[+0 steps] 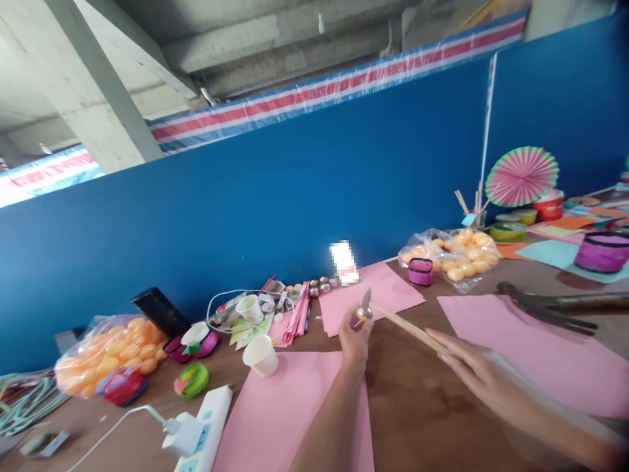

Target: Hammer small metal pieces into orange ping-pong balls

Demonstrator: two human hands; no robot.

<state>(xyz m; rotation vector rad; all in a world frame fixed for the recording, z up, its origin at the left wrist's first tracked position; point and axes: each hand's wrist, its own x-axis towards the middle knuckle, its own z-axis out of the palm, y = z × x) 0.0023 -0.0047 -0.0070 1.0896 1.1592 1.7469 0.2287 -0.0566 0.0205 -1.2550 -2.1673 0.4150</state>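
Observation:
My left hand (354, 341) is raised over the table with its fingers closed around a shiny gold ball (364, 313). My right hand (474, 367) grips a pale wooden stick (407, 326), which slants up and left so that its far end meets the area just above the ball. A brownish pointed piece (367, 297) stands up there, between ball and stick tip. Whether it is joined to the stick or to the ball I cannot tell. Pink paper sheets (299, 413) lie below and beyond the left hand.
Left of my hands stand a white paper cup (260, 356) and a power strip (211, 419). Bags of orange balls (118, 347) sit on both sides. More metallic balls (319, 286) rest by the blue partition (246, 216). A claw hammer (545, 309) lies at right.

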